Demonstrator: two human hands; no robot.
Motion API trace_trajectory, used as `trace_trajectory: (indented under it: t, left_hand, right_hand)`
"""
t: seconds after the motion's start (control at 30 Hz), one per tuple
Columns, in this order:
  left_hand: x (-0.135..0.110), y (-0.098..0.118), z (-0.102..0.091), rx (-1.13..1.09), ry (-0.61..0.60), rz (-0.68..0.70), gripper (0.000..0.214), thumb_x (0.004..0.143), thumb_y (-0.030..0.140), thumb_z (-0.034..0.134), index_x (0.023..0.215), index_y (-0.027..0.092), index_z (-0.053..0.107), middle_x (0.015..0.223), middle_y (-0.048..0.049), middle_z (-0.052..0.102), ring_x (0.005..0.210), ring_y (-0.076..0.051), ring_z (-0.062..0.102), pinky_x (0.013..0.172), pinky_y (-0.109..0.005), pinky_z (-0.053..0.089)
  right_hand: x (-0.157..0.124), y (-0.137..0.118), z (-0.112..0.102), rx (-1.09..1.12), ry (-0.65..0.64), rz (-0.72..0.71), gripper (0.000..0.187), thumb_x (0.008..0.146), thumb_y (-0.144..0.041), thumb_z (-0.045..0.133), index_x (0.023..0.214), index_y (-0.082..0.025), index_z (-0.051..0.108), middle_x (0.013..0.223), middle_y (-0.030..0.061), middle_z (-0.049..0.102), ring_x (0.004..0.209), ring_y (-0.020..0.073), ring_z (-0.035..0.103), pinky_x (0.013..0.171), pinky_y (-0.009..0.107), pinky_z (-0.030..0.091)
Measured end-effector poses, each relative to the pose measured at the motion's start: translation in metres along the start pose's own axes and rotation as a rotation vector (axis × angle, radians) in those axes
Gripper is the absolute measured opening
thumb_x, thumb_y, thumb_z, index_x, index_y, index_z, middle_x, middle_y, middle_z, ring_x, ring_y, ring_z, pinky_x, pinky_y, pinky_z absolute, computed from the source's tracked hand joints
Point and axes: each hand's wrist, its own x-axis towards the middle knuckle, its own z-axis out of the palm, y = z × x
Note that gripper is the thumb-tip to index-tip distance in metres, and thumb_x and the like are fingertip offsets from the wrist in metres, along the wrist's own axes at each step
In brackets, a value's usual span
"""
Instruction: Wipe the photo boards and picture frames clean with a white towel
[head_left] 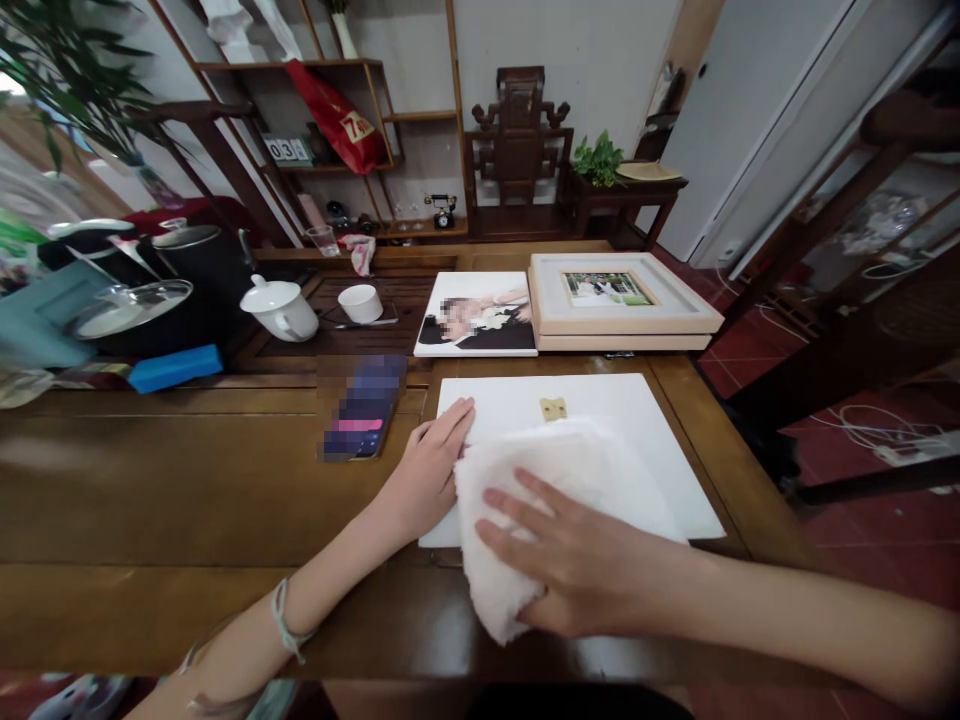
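Observation:
A white board (660, 475) lies flat on the wooden table, with a small gold-coloured metal plate (553, 409) fixed near its far edge. My left hand (435, 465) rests along the board's left side, its fingers stretched out and lying flat. A fluffy white cloth (581, 455) covers the middle of the board and hangs past its near edge. My right hand (562, 550) holds the cloth, pressing it against the board with the fingers bent and somewhat apart. Part of the right thumb is hidden in the cloth's folds.
Beyond the board lie a photo panel (476, 340) and stacked picture frames (630, 326). A phone (364, 410) is left of my left hand. Farther left are a lidded white cup (279, 308), a small white bowl (361, 303), a blue block (176, 368) and dark pots (191, 265).

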Motion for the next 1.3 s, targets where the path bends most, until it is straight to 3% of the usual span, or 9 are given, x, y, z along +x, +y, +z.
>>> trace_trajectory:
  t: [0.13,0.33,0.47,0.57,0.67,0.77,0.93,1.07,1.3]
  left_hand:
    - [0.001,0.002,0.0,-0.008,0.011,0.007,0.058,0.094,0.012,0.031,0.151,0.018,0.025,0.156,-0.0158,0.031,0.145,-0.026,0.027,0.111,-0.047,0.03]
    - [0.002,0.007,-0.003,-0.017,0.025,-0.028,0.048,0.1,0.021,0.026,0.147,0.018,0.032,0.154,-0.0144,0.035,0.145,-0.024,0.027,0.111,-0.046,0.03]
    - [0.001,0.003,-0.002,-0.021,0.0,0.013,0.052,0.095,0.014,0.031,0.147,0.02,0.035,0.155,-0.0143,0.034,0.147,-0.025,0.021,0.111,-0.047,0.029]
    - [-0.001,0.001,-0.002,-0.019,-0.016,0.022,0.055,0.093,0.014,0.034,0.148,0.019,0.033,0.156,-0.0157,0.03,0.147,-0.027,0.022,0.111,-0.048,0.03]
    - [-0.001,0.0,-0.001,-0.025,-0.02,0.003,0.06,0.092,0.014,0.036,0.151,0.015,0.025,0.158,-0.017,0.025,0.146,-0.027,0.023,0.111,-0.047,0.029]
    - [-0.001,0.0,-0.001,-0.024,-0.028,-0.016,0.063,0.09,0.012,0.036,0.151,0.012,0.022,0.159,-0.0173,0.022,0.146,-0.026,0.023,0.112,-0.046,0.028]
    - [0.001,0.003,0.0,-0.01,0.001,-0.021,0.052,0.096,0.016,0.026,0.148,0.013,0.03,0.156,-0.0168,0.031,0.146,-0.025,0.024,0.112,-0.046,0.028]
    - [0.002,0.005,0.0,-0.014,0.032,-0.027,0.049,0.1,0.023,0.026,0.149,0.016,0.031,0.155,-0.0152,0.034,0.145,-0.026,0.027,0.112,-0.047,0.028]
    - [0.001,0.005,0.0,-0.043,0.033,-0.05,0.049,0.101,0.026,0.025,0.148,0.015,0.032,0.156,-0.0152,0.032,0.145,-0.025,0.027,0.113,-0.044,0.027]
  right_hand:
    - [0.001,0.024,-0.004,-0.085,-0.004,0.006,0.019,0.094,-0.033,0.055,0.096,-0.024,0.072,0.131,0.0117,0.06,0.127,0.0332,0.049,0.102,0.06,0.041]
    - [0.027,0.071,-0.016,-0.297,-0.129,0.249,0.029,0.092,-0.011,0.053,0.111,-0.025,0.068,0.137,0.0172,0.054,0.128,0.0386,0.047,0.098,0.061,0.043]
    - [0.036,0.048,-0.008,-0.337,-0.131,0.223,0.023,0.097,-0.022,0.048,0.106,-0.024,0.069,0.131,0.0175,0.059,0.119,0.0379,0.056,0.084,0.054,0.053]
    - [0.028,0.013,-0.006,-0.28,-0.078,0.092,0.021,0.096,-0.027,0.049,0.093,-0.023,0.069,0.127,0.0186,0.061,0.111,0.0391,0.061,0.076,0.054,0.053]
    - [0.014,-0.02,-0.008,-0.205,-0.028,-0.017,0.02,0.094,-0.031,0.051,0.085,-0.022,0.067,0.127,0.0177,0.061,0.111,0.0382,0.06,0.083,0.057,0.049]
    - [0.005,-0.027,-0.006,-0.183,0.011,-0.011,0.02,0.092,-0.036,0.053,0.087,-0.021,0.067,0.126,0.0155,0.061,0.112,0.0356,0.058,0.087,0.054,0.047]
    - [0.014,0.034,-0.008,-0.196,-0.082,0.122,0.015,0.091,-0.02,0.053,0.096,-0.024,0.067,0.119,0.0151,0.063,0.109,0.0328,0.058,0.081,0.047,0.046]
    - [0.027,0.087,-0.027,-0.061,-0.195,0.27,0.04,0.074,-0.004,0.054,0.11,-0.021,0.062,0.106,0.0124,0.064,0.096,0.0271,0.058,0.08,0.04,0.042]
    - [-0.012,0.097,-0.048,-0.024,-0.202,0.498,0.041,0.072,-0.005,0.047,0.109,-0.019,0.055,0.101,0.0101,0.059,0.087,0.0251,0.054,0.072,0.032,0.036]
